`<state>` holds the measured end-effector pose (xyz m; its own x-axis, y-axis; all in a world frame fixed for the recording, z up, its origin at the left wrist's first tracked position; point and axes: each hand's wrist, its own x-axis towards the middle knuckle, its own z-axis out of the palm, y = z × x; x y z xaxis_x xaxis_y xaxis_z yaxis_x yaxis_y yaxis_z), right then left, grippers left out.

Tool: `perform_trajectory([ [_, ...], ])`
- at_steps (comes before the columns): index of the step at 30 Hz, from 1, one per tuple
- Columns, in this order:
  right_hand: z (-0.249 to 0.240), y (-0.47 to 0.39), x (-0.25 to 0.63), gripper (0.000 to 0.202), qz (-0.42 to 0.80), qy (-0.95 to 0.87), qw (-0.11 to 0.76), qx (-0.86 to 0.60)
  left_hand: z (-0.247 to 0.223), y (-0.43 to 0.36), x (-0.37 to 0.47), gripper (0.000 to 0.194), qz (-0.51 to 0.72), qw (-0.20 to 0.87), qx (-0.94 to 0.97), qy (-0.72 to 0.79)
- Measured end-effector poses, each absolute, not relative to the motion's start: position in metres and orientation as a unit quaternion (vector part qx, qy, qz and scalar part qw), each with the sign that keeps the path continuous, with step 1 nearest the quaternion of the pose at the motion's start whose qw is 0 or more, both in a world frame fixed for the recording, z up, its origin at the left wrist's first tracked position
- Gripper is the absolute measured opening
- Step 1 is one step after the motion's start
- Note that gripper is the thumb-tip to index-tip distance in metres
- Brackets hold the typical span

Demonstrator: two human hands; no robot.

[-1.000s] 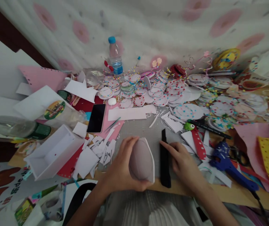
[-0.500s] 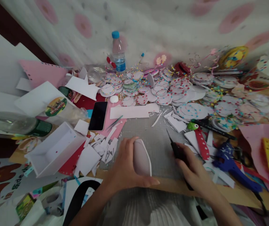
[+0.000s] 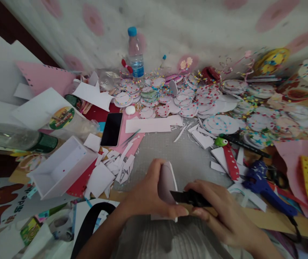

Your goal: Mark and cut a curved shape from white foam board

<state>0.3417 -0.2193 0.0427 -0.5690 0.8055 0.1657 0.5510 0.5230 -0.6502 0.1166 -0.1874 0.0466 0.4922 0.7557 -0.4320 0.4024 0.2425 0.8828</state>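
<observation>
A white foam-board piece (image 3: 167,181) stands on edge near the front of the grey cutting mat (image 3: 154,147), with my left hand (image 3: 150,196) wrapped round it, fingers behind and thumb in front. My right hand (image 3: 213,205) grips a black craft knife (image 3: 194,198). Its dark blade points left and lies against or just in front of the board's right edge; whether it touches I cannot tell. A long pale strip (image 3: 148,125) lies at the back of the mat.
Left of the mat are a phone (image 3: 112,129), paper scraps (image 3: 105,176) and a white open box (image 3: 62,169). Decorated discs (image 3: 189,104) pile up behind. A blue glue gun (image 3: 264,190) lies right. A water bottle (image 3: 136,57) stands at the back.
My right hand has moved left and down, bringing the knife from above the mat to the board. My left hand has shifted slightly right with the board, which now shows lower down.
</observation>
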Motion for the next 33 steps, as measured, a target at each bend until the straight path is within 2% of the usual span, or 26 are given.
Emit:
perform_trajectory([
  [9, 0.046, -0.217, 0.346, 0.032, 0.193, -0.861, 0.247, -0.400, 0.051, -0.187, 0.119, 0.090, 0.106, 0.635, 0.599, 0.476],
  [15, 0.041, -0.217, 0.343, 0.032, 0.177, -0.856, 0.255, -0.413, 0.051, -0.189, 0.126, 0.075, 0.162, 0.567, 0.650, 0.480],
  [23, 0.026, -0.213, 0.346, 0.027, 0.193, -0.819, 0.295, -0.452, 0.046, -0.193, 0.139, 0.052, 0.257, 0.540, 0.663, 0.451],
  [27, 0.024, -0.212, 0.354, 0.027, 0.185, -0.795, 0.330, -0.474, 0.046, -0.195, 0.137, 0.064, 0.216, 0.587, 0.612, 0.483],
  [33, 0.029, -0.216, 0.353, 0.031, 0.205, -0.822, 0.301, -0.437, 0.045, -0.188, 0.127, 0.089, 0.141, 0.668, 0.541, 0.491],
])
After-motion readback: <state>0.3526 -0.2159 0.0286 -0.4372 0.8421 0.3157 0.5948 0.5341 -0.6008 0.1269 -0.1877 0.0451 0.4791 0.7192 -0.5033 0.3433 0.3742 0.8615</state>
